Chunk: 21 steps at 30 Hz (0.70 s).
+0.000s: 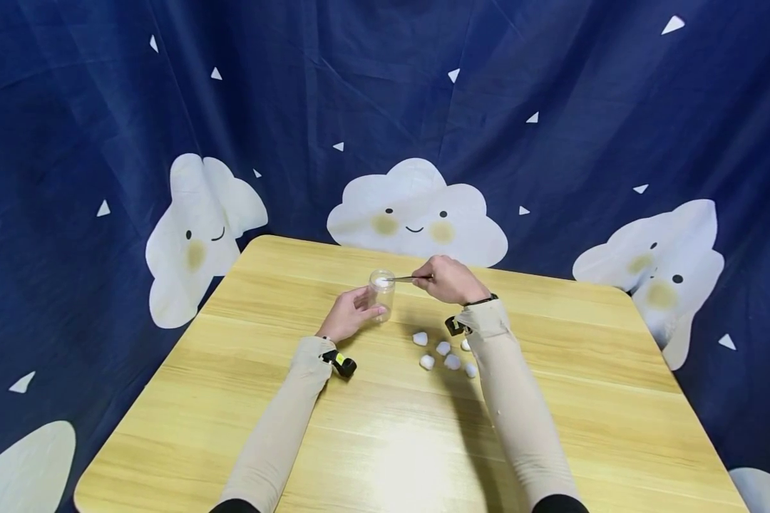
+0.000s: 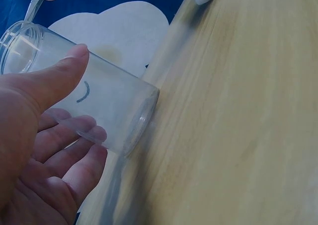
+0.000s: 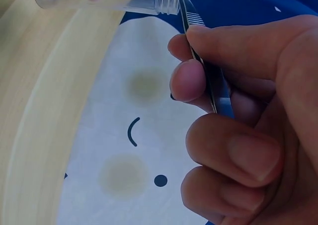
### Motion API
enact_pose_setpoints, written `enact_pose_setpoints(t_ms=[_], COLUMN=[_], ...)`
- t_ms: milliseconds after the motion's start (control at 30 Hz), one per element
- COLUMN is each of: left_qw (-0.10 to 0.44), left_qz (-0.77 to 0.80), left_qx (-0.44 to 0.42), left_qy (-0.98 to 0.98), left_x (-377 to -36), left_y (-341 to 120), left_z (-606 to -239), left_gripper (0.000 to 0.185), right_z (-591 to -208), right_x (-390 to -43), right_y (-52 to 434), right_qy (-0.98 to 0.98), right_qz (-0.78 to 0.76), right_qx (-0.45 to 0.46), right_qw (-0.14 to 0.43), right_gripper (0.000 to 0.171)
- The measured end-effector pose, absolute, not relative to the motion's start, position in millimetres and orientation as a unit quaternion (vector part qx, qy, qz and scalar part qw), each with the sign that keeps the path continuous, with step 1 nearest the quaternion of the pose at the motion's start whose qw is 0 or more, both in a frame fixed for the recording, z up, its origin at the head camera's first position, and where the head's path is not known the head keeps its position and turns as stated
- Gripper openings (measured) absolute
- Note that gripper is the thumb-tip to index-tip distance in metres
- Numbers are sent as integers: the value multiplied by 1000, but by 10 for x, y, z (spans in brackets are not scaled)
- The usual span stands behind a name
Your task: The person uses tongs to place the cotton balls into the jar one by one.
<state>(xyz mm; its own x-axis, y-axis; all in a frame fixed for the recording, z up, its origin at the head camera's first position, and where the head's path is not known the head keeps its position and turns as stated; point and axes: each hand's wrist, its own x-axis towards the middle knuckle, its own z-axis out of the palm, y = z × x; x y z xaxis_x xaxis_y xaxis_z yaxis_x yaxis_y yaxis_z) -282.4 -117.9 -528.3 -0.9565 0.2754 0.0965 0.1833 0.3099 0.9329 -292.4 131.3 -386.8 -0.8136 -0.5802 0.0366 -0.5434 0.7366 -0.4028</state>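
Right then, your left hand (image 1: pixel 353 313) was wrapped around the clear jar (image 1: pixel 382 292) just above the middle of the head view, thumb on one side, fingers on the other, the jar standing upright on the table (image 1: pixel 552 427). Your right hand (image 1: pixel 449 279) sat immediately to the right of it, pinching the tweezers (image 1: pixel 413 278), whose long axis ran nearly level, tips pointing left at the jar's mouth. A white cotton ball (image 1: pixel 381 283) showed at the rim, though I couldn't tell if the tips were gripping it. So the opening lay straight left of your right hand, touching-close. Loose cotton balls (image 1: pixel 445 354) waited lower right of the jar, beside your right forearm.
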Motion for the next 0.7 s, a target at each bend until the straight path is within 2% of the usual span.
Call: enact_pose_setpoints(t_ms=[700], left_qw=[41], left_qz=[568], left_qx=[140], left_qy=[810], left_x=[-2836], left_y=[-1179], left_z=[-5294], left_gripper=[69], right_z=[-3889], right_x=[-2922], right_y=[1287], right_qy=[933], right_qz=[-192], right_qx=[-302], right_qw=[48], right_gripper=[21])
